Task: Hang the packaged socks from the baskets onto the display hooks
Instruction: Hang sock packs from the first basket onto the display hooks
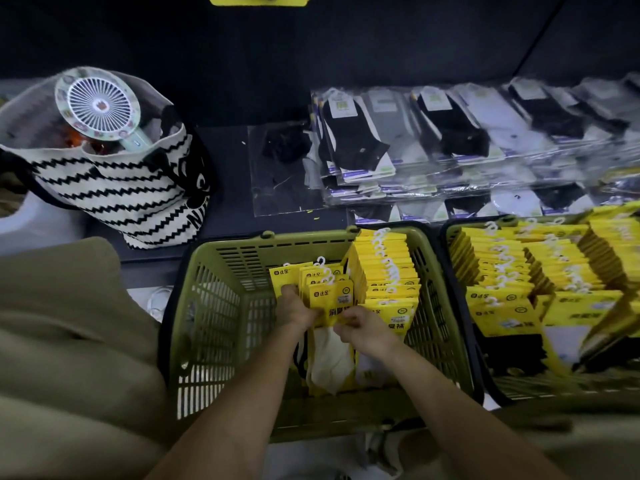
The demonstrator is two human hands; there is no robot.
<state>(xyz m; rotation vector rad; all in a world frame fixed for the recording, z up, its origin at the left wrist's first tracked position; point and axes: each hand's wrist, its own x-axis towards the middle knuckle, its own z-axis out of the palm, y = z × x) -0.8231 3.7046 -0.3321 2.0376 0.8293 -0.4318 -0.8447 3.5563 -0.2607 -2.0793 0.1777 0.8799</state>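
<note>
A green plastic basket (221, 306) stands in front of me with yellow-carded sock packs inside. Both my hands reach into it. My left hand (296, 308) grips the left side of a small bunch of yellow sock packs (330, 294) with white plastic hooks on top. My right hand (360, 327) pinches the lower right edge of the same bunch. White socks hang below the cards. A further row of yellow packs (388, 271) stands upright along the basket's right side. A second basket (460, 348) at the right is full of the same packs. No display hooks are in view.
Clear-bagged black, grey and white socks (450, 140) lie stacked on the dark shelf behind the baskets. A black-and-white zigzag tote bag (114, 188) with a small hand fan (98, 107) sits at the left. Beige fabric (62, 341) fills the lower left.
</note>
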